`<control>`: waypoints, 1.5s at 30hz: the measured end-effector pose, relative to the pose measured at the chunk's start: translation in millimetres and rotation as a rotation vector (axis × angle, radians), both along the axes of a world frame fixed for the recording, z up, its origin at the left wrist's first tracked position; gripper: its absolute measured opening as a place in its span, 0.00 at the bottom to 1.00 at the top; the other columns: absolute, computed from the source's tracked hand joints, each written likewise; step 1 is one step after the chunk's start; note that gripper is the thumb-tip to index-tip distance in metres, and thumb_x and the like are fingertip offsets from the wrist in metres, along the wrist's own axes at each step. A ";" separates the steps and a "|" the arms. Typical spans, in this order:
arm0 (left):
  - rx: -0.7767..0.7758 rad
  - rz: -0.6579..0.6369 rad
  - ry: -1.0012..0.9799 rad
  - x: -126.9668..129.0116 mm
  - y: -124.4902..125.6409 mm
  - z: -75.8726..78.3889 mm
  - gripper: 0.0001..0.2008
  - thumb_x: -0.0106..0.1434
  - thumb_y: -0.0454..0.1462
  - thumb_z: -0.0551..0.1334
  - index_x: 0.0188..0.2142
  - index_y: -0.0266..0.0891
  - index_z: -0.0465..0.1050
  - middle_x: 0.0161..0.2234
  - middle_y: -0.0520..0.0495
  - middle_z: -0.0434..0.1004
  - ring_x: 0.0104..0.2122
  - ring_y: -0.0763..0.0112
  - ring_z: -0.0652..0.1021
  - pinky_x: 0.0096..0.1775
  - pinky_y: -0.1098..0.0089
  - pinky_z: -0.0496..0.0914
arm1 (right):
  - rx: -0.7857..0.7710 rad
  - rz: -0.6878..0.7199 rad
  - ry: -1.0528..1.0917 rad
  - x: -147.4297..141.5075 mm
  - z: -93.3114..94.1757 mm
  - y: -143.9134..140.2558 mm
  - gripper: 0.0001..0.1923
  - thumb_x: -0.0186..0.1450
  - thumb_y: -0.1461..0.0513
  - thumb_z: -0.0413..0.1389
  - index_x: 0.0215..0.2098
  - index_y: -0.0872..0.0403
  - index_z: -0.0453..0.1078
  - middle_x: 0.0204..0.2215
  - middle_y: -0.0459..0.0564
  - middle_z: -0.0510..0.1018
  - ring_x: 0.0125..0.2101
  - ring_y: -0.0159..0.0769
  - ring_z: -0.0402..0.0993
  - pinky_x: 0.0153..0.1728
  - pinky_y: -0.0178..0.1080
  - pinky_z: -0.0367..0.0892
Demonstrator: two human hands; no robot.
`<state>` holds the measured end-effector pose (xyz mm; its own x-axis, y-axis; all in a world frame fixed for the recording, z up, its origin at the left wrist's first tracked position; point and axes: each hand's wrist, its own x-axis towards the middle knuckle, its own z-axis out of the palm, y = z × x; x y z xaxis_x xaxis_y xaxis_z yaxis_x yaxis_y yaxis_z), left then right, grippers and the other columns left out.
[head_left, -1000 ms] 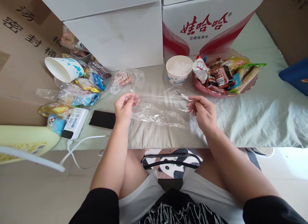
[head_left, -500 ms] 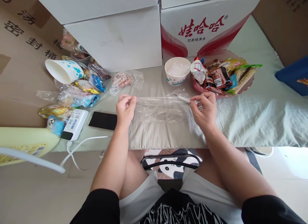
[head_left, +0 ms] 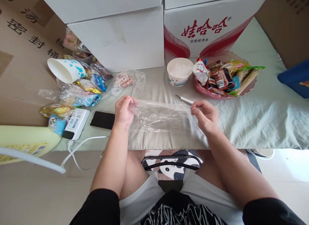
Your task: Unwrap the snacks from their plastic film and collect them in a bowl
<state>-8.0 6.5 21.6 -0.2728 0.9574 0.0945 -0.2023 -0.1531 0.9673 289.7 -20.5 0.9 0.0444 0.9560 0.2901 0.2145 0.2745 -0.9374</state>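
Observation:
A clear plastic bag (head_left: 159, 117) is stretched between my two hands, above the cloth-covered surface. My left hand (head_left: 125, 112) pinches its left upper corner, and my right hand (head_left: 206, 117) pinches the right one. Just behind the right fingers lies a white pen-like tool (head_left: 185, 100) with a thin dark tip; its near end is hidden by the hand. Beyond the bag stands a paper bowl (head_left: 180, 72) with whitish, translucent contents. A small clear wrapped snack (head_left: 123, 80) lies behind my left hand.
At right is a pink basket (head_left: 227, 95) of packaged snacks. A black phone (head_left: 102, 120), white power bank (head_left: 76, 123) with cable, tipped paper cup (head_left: 66, 71) and several snack packets (head_left: 79, 95) lie at left. White cartons (head_left: 120, 44) stand behind.
Both hands have come slightly nearer to me and lowered the bag, which now hangs flatter. The white tool behind it shows more plainly. The view has shifted a little.

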 end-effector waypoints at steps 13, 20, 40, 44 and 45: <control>-0.423 -0.127 0.178 6.8 -6.9 9.7 0.18 0.58 0.50 0.69 0.29 0.41 0.67 0.12 0.60 0.61 0.09 0.81 0.59 0.12 0.78 0.51 | -0.561 0.442 0.733 9.8 24.4 -4.7 0.23 0.60 0.40 0.58 0.45 0.43 0.64 0.09 0.29 0.52 0.08 0.26 0.41 0.16 0.35 0.46; -0.469 -0.143 0.172 11.2 -5.8 10.3 0.14 0.62 0.46 0.65 0.29 0.40 0.66 0.11 0.60 0.59 0.09 0.82 0.56 0.13 0.80 0.50 | -0.573 0.454 0.795 10.7 13.5 -1.9 0.19 0.64 0.42 0.55 0.46 0.42 0.65 0.11 0.32 0.53 0.11 0.28 0.44 0.20 0.36 0.48; -0.533 -0.159 0.222 20.4 -8.6 17.0 0.13 0.62 0.45 0.65 0.28 0.40 0.68 0.13 0.61 0.55 0.11 0.83 0.54 0.13 0.80 0.46 | -0.681 0.719 0.746 -13.3 4.5 -6.8 0.22 0.60 0.42 0.62 0.35 0.50 0.66 0.11 0.34 0.63 0.11 0.26 0.57 0.18 0.33 0.55; -0.518 -0.200 0.220 19.8 -7.0 14.2 0.14 0.60 0.46 0.66 0.28 0.40 0.68 0.13 0.61 0.54 0.11 0.82 0.52 0.13 0.79 0.45 | -0.660 0.536 0.823 -30.0 9.1 -5.3 0.21 0.56 0.51 0.69 0.40 0.49 0.68 0.35 0.43 0.78 0.29 0.29 0.76 0.26 0.33 0.69; -0.522 -0.218 0.232 19.9 -6.7 13.9 0.14 0.60 0.46 0.67 0.27 0.40 0.69 0.13 0.61 0.54 0.11 0.82 0.52 0.13 0.79 0.45 | -0.695 0.556 0.786 -32.7 10.9 -5.8 0.21 0.57 0.51 0.69 0.44 0.48 0.69 0.42 0.46 0.78 0.36 0.32 0.79 0.29 0.34 0.72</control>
<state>11.9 -0.2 35.5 -0.0934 0.9249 -0.3686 0.0492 0.3741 0.9261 257.0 -26.3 11.8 -0.4923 0.8421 -0.2204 -0.4742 -0.4718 -0.7434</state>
